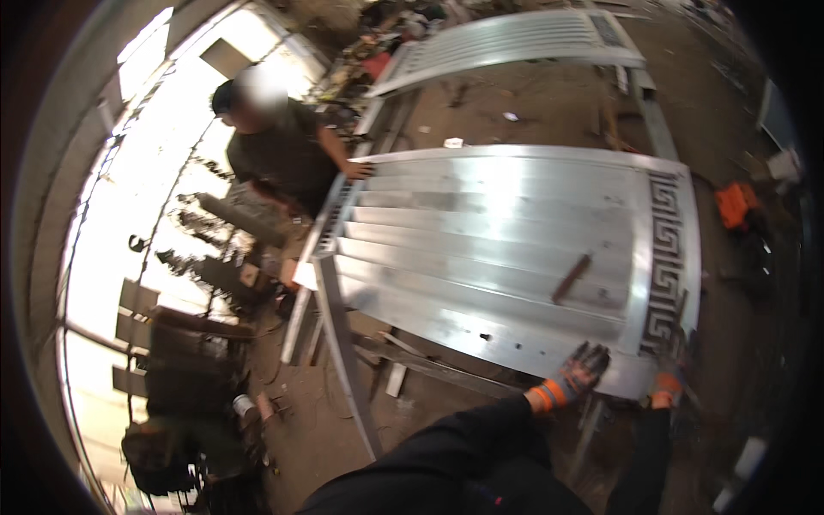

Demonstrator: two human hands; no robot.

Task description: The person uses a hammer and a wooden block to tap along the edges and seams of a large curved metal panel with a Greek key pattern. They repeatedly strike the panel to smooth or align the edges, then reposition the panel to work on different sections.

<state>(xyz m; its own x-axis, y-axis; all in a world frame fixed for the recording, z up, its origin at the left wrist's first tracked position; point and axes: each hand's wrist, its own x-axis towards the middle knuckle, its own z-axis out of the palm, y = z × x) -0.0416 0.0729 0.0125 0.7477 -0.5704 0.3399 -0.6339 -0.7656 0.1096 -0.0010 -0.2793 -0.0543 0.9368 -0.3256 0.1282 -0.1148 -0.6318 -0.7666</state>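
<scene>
A large silver metal gate panel (481, 240) with horizontal slats and a dark key-pattern strip lies flat on supports. My left hand (582, 365), in a grey glove with an orange cuff, rests flat on the panel's near edge. My right hand (669, 371), gloved the same way, grips that near edge by the patterned strip. A short dark bar (572, 277) lies loose on the slats. At the far side, another person in a dark shirt (283, 154) has a hand (356, 169) on the panel's far corner.
A second silver gate panel (515, 43) lies further back on the dirt floor. An orange tool (736, 204) sits to the right. Metal bars and scraps (343, 343) lie under the panel. Dark frames and clutter (189, 343) stand by the bright opening at left.
</scene>
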